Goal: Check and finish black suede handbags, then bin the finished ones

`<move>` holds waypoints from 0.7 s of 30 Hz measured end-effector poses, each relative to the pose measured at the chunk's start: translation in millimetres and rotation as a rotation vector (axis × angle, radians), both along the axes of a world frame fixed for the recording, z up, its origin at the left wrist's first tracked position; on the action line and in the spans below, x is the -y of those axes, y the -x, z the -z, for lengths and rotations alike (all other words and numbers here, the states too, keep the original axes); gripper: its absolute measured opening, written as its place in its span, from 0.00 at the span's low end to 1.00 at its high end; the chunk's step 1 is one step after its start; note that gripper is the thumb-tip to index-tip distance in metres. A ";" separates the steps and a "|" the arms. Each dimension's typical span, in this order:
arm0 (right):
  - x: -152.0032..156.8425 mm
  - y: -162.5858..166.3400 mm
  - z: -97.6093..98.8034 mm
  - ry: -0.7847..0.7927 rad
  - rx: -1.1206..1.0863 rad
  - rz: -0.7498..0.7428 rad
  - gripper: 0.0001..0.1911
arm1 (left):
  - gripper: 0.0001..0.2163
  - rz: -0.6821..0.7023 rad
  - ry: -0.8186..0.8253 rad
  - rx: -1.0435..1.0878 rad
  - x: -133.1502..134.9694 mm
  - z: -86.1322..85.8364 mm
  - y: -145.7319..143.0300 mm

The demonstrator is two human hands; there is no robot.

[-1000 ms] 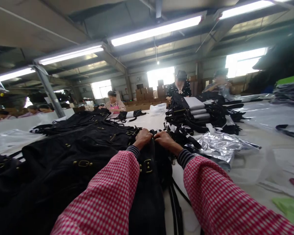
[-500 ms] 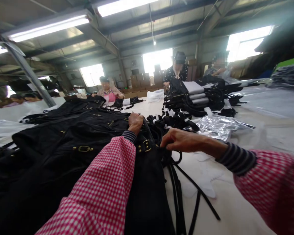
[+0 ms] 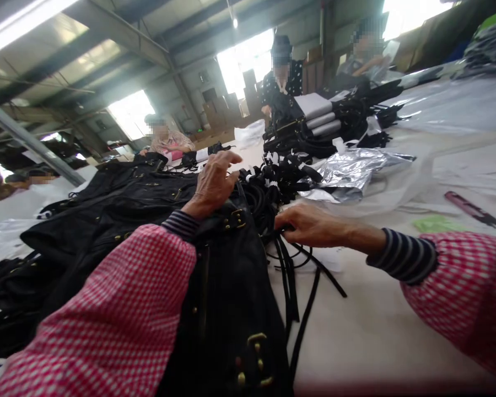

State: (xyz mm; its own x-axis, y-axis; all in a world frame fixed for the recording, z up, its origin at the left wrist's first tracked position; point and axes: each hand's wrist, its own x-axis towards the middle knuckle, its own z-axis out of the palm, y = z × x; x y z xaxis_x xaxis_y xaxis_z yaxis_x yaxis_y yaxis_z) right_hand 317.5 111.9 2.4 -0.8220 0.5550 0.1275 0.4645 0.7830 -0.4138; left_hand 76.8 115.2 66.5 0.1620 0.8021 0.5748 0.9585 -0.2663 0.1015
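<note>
A black bag (image 3: 215, 298) with brass-coloured buckles and a zip lies below my arms, among several similar black bags (image 3: 119, 204) to the left. Over the bag's far end hovers my left hand (image 3: 215, 182), fingers apart and holding nothing. My right hand (image 3: 312, 223) is closed at the bag's right side, its fingertips pinching a black strap (image 3: 287, 227). Loose strap ends (image 3: 291, 292) trail from there over the white table (image 3: 364, 325). Beyond both hands lies a heap of coiled black straps (image 3: 268, 182) with white wrappings.
Silvery plastic film (image 3: 351, 171) lies past my right hand. Red-handled thread snips (image 3: 471, 208) and a light green piece (image 3: 438, 223) are at the right. A stack of black bags (image 3: 306, 121) stands farther back, with a co-worker (image 3: 281, 77) behind it. Clear plastic sheets (image 3: 458, 110) cover the far right.
My left hand has let go of the bag's far edge and lifted, opening its fingers. My right hand stays closed by the straps. The view has tilted down, bringing the snips into sight.
</note>
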 end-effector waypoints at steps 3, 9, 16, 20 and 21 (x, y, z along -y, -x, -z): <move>-2.8 -6.4 -1.4 -0.195 0.096 0.123 0.13 | 0.16 0.471 0.230 -0.364 73.1 -4.7 -25.1; 8.5 -33.9 -8.9 -0.144 -0.015 0.183 0.20 | 0.18 0.558 0.432 -0.587 148.9 35.8 -25.8; 116.1 -55.9 3.1 0.341 -0.302 0.197 0.11 | 0.11 0.446 0.135 -0.387 145.1 58.2 -4.7; 167.8 -38.9 19.1 0.914 -0.375 0.091 0.15 | 0.11 0.379 0.074 -0.262 142.3 60.9 -3.9; 175.6 -33.0 21.4 1.056 -0.396 0.072 0.16 | 0.11 0.385 0.090 -0.254 142.3 61.3 -4.8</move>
